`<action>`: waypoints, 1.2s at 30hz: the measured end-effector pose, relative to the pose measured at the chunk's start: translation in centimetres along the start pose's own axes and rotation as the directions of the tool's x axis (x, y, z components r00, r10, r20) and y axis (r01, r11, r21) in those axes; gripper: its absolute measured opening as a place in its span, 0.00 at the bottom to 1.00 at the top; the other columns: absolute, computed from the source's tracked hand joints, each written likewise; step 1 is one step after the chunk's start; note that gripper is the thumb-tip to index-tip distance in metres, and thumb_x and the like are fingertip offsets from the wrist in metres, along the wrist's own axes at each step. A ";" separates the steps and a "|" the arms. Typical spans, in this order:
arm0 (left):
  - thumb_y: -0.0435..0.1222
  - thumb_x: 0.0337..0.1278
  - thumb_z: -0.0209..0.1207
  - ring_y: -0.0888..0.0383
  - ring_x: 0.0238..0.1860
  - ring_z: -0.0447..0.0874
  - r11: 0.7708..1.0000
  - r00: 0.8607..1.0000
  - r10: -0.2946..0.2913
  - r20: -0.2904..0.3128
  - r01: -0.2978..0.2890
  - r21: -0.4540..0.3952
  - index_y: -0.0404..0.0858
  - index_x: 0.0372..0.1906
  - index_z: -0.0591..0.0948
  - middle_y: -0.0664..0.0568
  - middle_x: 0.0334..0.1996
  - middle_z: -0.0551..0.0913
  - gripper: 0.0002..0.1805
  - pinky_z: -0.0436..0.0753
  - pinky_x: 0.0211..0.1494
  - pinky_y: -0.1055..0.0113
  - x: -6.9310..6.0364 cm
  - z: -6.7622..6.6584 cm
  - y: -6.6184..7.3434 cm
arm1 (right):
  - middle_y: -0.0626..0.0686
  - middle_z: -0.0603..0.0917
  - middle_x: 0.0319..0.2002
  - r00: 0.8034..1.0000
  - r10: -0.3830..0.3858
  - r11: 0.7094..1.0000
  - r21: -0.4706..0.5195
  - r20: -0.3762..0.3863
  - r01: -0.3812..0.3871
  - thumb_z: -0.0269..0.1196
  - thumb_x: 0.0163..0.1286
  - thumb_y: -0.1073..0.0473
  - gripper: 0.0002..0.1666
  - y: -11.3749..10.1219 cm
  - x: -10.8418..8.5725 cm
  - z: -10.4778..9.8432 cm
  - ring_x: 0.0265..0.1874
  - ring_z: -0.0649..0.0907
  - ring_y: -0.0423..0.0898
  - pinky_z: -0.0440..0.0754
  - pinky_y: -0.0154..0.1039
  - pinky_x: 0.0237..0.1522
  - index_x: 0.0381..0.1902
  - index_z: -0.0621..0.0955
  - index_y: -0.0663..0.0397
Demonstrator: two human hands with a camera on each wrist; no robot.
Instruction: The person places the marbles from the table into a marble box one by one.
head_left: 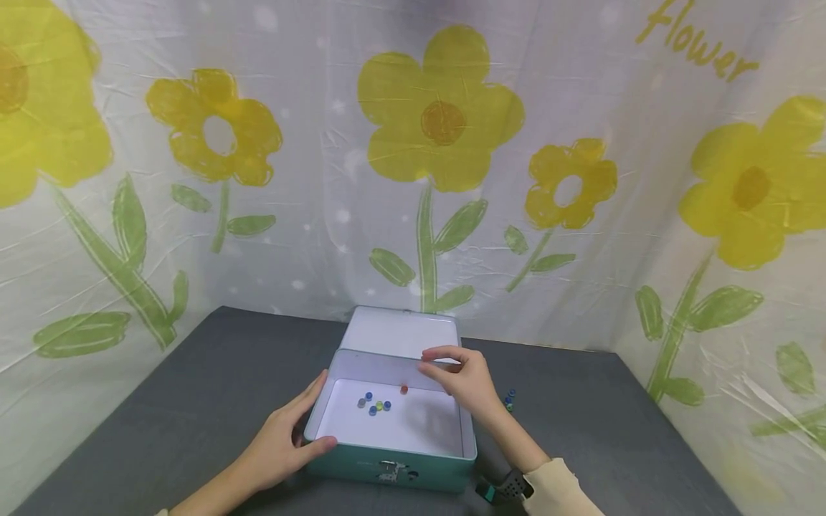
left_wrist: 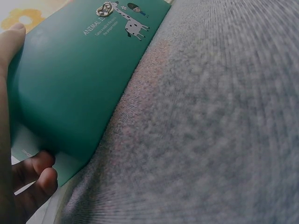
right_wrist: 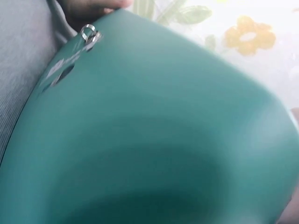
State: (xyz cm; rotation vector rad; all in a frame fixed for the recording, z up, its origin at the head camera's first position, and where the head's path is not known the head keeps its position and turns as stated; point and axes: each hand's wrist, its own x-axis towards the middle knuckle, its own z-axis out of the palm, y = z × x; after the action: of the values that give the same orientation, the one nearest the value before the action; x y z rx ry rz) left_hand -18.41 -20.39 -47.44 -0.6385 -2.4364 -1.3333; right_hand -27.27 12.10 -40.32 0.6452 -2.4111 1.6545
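A green tin box [head_left: 387, 469] with a white inside stands with its hinged lid [head_left: 400, 333] folded back. Several small beads, blue, grey and yellow-green [head_left: 379, 405], lie on its floor, and a red bead [head_left: 404, 389] sits nearer the back wall. My left hand [head_left: 277, 437] grips the box at its left front corner, thumb on the front rim; its curled fingers [left_wrist: 35, 170] show against the side in the left wrist view. Over the right part of the box hovers my right hand [head_left: 467, 380], thumb and forefinger slightly apart, with nothing visible between them.
More blue and green beads [head_left: 510, 400] lie on the dark grey tablecloth [head_left: 568, 430] right of the box, partly behind the right forearm. A black wrist strap [head_left: 513, 487] is on the right wrist. A flower-printed curtain [head_left: 310, 236] hangs behind the table.
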 end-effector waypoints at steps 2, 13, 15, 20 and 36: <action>0.43 0.59 0.74 0.70 0.24 0.66 1.000 1.000 0.001 -0.001 -0.001 0.001 0.40 0.85 0.60 0.35 0.81 0.63 0.52 0.73 0.24 0.72 0.0 0.0 0.0 | 0.54 0.92 0.46 1.000 -0.009 1.000 -0.012 0.001 0.009 0.76 0.67 0.60 0.14 0.4 -0.3 -0.5 0.16 0.77 0.41 0.69 0.31 0.21 0.49 0.91 0.59; 0.43 0.59 0.74 0.71 0.24 0.66 1.000 1.000 0.001 -0.003 -0.001 0.002 0.41 0.85 0.60 0.35 0.81 0.63 0.52 0.72 0.24 0.72 -0.1 0.1 -0.1 | 0.56 0.92 0.42 0.999 -0.027 0.997 -0.072 -0.035 0.025 0.76 0.67 0.60 0.13 2.3 -1.5 -4.0 0.12 0.69 0.36 0.68 0.31 0.19 0.49 0.91 0.57; 0.43 0.59 0.74 0.70 0.24 0.66 1.000 1.000 0.001 -0.003 -0.001 0.002 0.41 0.85 0.60 0.34 0.80 0.63 0.52 0.72 0.24 0.72 -0.1 0.1 -0.1 | 0.55 0.91 0.39 0.999 -0.013 0.997 -0.079 -0.041 0.009 0.76 0.67 0.60 0.13 2.8 -1.8 -4.7 0.12 0.68 0.36 0.67 0.31 0.18 0.48 0.91 0.57; 0.43 0.59 0.74 0.70 0.23 0.66 1.000 1.000 -0.019 -0.006 0.019 0.015 0.40 0.85 0.60 0.35 0.81 0.63 0.52 0.72 0.24 0.71 0.1 0.2 -0.4 | 0.55 0.88 0.28 0.998 0.034 0.995 -0.088 -0.052 -0.038 0.76 0.68 0.59 0.14 4.0 -2.6 -6.3 0.11 0.68 0.37 0.70 0.33 0.16 0.49 0.90 0.57; 0.42 0.59 0.74 0.70 0.24 0.66 1.000 1.000 -0.014 -0.009 0.014 0.012 0.39 0.84 0.61 0.34 0.80 0.63 0.52 0.73 0.24 0.71 0.1 0.2 -0.6 | 0.62 0.92 0.44 0.992 0.051 0.977 -0.202 -0.112 -0.073 0.75 0.68 0.60 0.17 6.8 -4.8 -10.9 0.09 0.64 0.33 0.63 0.32 0.14 0.53 0.89 0.62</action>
State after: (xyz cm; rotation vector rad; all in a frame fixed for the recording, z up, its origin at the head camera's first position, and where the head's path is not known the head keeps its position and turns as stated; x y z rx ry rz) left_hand -18.86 -20.49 -47.96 -0.6124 -2.4447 -1.3231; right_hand -27.14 25.40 -43.66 0.4421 -2.5027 1.3958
